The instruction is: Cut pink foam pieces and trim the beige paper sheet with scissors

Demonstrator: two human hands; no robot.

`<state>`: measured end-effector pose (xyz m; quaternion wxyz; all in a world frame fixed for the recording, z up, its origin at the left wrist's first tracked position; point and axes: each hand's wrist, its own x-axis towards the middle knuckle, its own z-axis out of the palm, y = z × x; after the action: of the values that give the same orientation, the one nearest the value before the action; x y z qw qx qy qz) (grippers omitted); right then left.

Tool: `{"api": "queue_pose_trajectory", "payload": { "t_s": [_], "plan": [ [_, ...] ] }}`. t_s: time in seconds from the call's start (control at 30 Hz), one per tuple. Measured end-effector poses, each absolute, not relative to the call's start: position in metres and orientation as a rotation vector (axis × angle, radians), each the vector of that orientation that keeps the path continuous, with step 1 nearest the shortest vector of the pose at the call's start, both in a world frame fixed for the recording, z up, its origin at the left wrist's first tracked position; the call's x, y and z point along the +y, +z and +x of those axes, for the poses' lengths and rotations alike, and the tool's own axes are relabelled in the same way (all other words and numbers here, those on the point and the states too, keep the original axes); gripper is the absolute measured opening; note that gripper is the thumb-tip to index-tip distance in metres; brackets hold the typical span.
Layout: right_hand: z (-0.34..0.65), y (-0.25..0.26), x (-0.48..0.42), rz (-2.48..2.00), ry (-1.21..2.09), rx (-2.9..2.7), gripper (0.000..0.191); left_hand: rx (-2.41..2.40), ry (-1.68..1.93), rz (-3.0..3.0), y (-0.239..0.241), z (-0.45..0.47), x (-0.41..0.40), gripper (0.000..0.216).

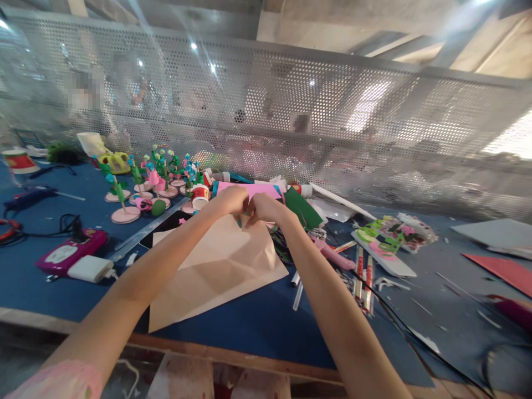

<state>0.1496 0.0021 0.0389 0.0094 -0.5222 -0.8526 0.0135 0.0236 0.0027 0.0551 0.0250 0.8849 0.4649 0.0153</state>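
"Blue table (266,324): where's the sheet (220,277)?"

"One, at six o'clock from my left hand (233,200) and right hand (266,208). Both curled, tips half-hidden; I can't tell whether they pinch it."

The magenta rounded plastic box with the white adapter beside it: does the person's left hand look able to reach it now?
Probably yes, if the left hand leaves the beige paper sheet: the magenta plastic box lies left of the left forearm, and its front face looks uncovered.
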Motion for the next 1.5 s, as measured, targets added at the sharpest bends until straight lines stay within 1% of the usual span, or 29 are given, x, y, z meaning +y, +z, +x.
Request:
{"api": "queue_pose_trajectory", "payload": {
  "t_s": [0.2,0.37,0.47,0.57,0.67,0.83,0.97,1.07,1.27,1.5],
  "plan": [
    [0.1493,0.0415,-0.001,-1.665,0.04,-2.665,0.04,1.397,-0.051,2.736,0.0598,0.0223,0.0027,0.031],
    [0.1494,0.043,-0.0022,-1.703,0.058,-2.655,0.041,1.361,-0.063,2.767,0.0603,0.0225,0.0029,0.03],
    [0.1499,0.0437,-0.0017,-1.67,0.067,-2.664,0.037,1.39,-0.055,2.777,0.0576,0.0222,0.0059,0.03],
    [0.1519,0.0454,-0.0016,-1.618,0.173,-2.694,0.029,1.424,-0.018,2.753,0.0559,0.0214,0.0083,0.029],
    [0.1536,0.0476,-0.0022,-1.625,0.236,-2.695,0.025,1.428,0.006,2.733,0.0567,0.0211,0.0082,0.031],
    [0.1533,0.0485,-0.0024,-1.686,0.165,-2.658,0.03,1.41,-0.028,2.685,0.0608,0.0208,0.0056,0.035],
    [0.1543,0.048,-0.0017,-1.67,0.136,-2.672,0.029,1.352,-0.056,2.657,0.0628,0.0191,0.0046,0.033],
    [0.1558,0.0469,-0.0002,-1.66,0.128,-2.68,0.032,1.339,-0.052,2.657,0.0628,0.0186,0.0038,0.032],
    [0.1546,0.0431,0.0037,-1.666,0.09,-2.7,0.034,1.417,-0.03,2.668,0.0602,0.0216,0.0042,0.031],
    [0.1518,0.042,0.0027,-1.699,0.037,-2.684,0.038,1.481,-0.088,2.676,0.0619,0.0236,0.0046,0.034]
  ]
}}
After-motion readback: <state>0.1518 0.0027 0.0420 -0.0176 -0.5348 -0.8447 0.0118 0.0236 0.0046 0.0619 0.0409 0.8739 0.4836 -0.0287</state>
